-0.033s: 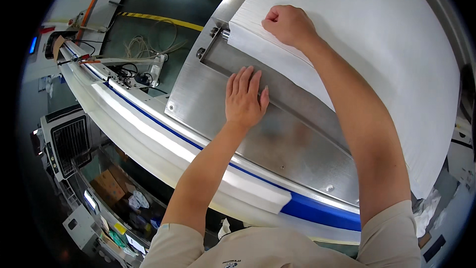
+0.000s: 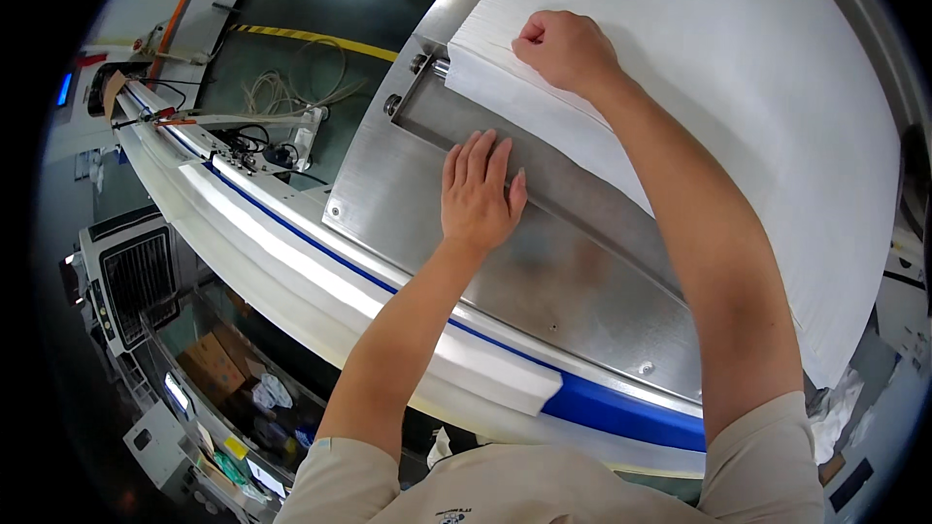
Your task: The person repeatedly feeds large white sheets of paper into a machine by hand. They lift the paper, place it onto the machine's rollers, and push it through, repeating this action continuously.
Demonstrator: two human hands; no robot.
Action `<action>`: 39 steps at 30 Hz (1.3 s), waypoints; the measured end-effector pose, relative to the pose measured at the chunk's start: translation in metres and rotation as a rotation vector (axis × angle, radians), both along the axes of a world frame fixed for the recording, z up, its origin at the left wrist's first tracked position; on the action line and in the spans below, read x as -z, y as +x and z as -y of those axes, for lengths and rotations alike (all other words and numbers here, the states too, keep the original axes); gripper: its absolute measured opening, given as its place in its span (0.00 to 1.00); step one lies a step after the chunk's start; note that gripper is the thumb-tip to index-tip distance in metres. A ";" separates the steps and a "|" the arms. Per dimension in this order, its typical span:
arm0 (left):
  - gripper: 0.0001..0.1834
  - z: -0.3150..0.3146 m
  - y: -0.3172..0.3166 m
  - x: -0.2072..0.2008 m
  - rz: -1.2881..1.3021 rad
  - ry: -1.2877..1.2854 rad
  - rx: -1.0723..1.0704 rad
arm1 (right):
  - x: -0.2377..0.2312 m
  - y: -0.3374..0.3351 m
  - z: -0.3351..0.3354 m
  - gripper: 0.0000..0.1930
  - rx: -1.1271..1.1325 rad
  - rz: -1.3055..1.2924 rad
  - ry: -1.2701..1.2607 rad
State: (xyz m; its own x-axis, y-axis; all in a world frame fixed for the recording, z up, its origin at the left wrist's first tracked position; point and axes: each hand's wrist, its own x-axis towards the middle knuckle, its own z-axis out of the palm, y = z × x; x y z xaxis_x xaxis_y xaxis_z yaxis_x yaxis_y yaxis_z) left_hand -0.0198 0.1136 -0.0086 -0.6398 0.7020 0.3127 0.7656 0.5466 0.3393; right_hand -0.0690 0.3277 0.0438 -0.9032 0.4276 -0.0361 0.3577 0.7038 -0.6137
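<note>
My left hand (image 2: pixel 482 196) lies flat, fingers stretched out, on the brushed-metal table (image 2: pixel 388 184) at the edge of a long recessed channel (image 2: pixel 592 204). Nothing is in it. Farther right, my right hand (image 2: pixel 568 50) is closed in a fist and rests on a big stack of thin white sheets (image 2: pixel 767 78), near its left edge. No object shows in the fist; its underside is hidden. The stack's lower layers hang out over the channel, and my right forearm covers part of them.
Along the table's near side runs a blue belt (image 2: pixel 621 417) with a white strip (image 2: pixel 485 369) on it. Metal rollers (image 2: pixel 440 69) sit at the channel's far end. Loose cables (image 2: pixel 282 92) lie on the floor at left, and a cardboard box (image 2: pixel 212 366) stands lower left.
The end of the white strip on the blue belt has slid slightly left. Both hands and the stack of sheets look the same.
</note>
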 end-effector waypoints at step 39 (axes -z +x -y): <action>0.26 -0.011 -0.131 -0.073 -0.202 -0.609 0.397 | -0.005 0.228 0.009 0.17 0.291 0.151 0.291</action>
